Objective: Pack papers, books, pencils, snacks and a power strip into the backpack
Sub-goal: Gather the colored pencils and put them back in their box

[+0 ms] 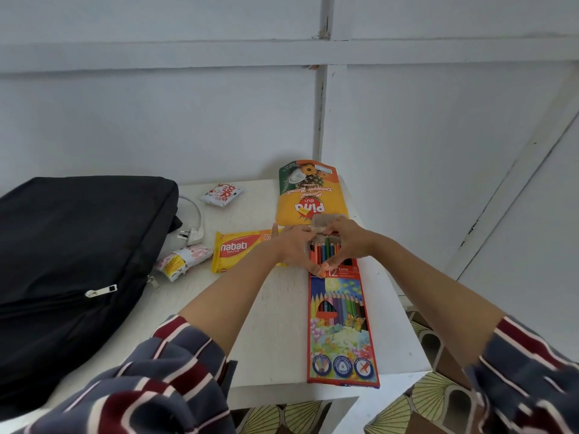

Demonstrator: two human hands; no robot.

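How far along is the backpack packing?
Papers and books are out of view, perhaps inside the black backpack. In hand: the left hand and right hand work the open end of the Luna coloured pencil box. Left on the table: Nabati wafers, Pina biscuits, two small snack packets, the white plug.

Backpack (72, 245) covers most of the power strip (193, 235).

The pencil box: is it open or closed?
Open: the pencil box has its far flap lifted, and pencils show inside.

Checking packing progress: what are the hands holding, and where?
The left hand and right hand grip the pencil box at its open far end.
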